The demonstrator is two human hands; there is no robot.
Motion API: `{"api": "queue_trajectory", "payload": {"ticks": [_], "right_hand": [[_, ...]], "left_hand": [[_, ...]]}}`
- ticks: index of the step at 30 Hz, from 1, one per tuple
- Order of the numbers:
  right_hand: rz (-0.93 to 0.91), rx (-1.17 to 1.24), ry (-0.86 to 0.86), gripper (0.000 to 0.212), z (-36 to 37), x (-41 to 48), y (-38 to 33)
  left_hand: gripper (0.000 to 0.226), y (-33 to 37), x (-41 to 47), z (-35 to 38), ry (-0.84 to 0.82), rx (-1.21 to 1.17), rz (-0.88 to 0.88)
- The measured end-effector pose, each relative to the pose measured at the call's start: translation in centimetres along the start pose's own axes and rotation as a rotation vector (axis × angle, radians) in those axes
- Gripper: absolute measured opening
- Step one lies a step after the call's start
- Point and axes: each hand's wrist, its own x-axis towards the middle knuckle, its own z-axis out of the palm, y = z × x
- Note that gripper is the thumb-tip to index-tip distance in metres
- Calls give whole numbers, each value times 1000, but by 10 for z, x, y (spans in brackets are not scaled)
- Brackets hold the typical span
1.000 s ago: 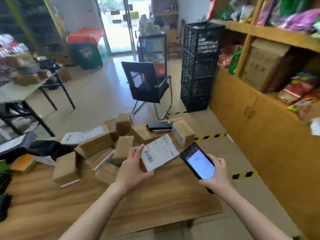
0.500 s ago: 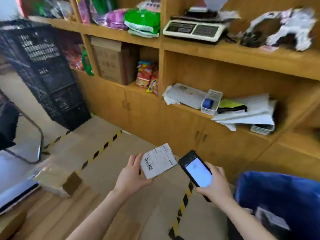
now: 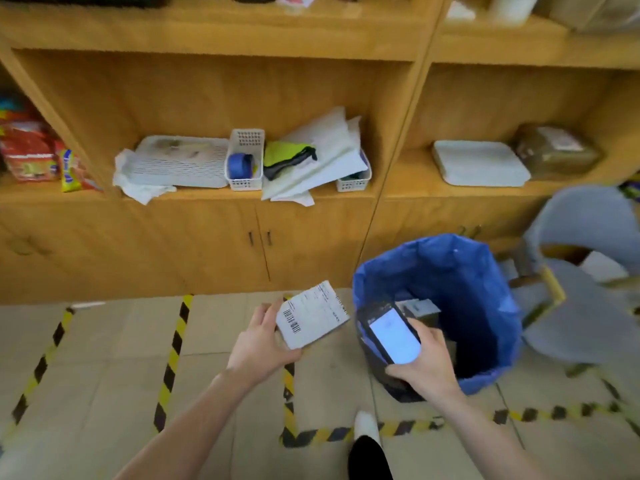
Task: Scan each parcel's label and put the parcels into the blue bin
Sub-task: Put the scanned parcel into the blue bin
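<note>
left hand gripping parcel, label up, long axis tilted far-right toward blue bin, right hand clasping scanner

Bin stands on floor in front of cupboard, R of centre; chair just R of it. Parcels lie in bin's bottom. L hand holds parcel just L of bin's rim, over floor. R hand holds scanner over bin's near-L rim. Shelf above cupboard doors, L to R: tray, small basket touching it, papers w/ 2nd basket under their R end. Next compartment R: flat tray, wrapped package at its R.
</note>
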Motion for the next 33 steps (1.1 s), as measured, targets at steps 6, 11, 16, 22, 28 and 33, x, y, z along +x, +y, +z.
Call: {"api": "queue_trajectory", "payload": {"ticks": [6,11,16,22,28,33], "right_hand": [[156,56,1,84,-31,57,68],[358,92,-2,79,-51,116,130],[487,48,-12,89,-44,182,198],[567,54,-46,93,-8,256,276],[648,95,-57,96,46,308,337],[669,95,-51,93,72,320,367]], "left_hand": [[98,62,80,65,-141,7,34],[98,111,153,142,-249,45,29],[92,133,216,232,-308,31,-108],[94,130,280,333,-309,42,-213],[90,106,331,424,-334,45,-258],[109,90,349,471,-356,-4,-235]]}}
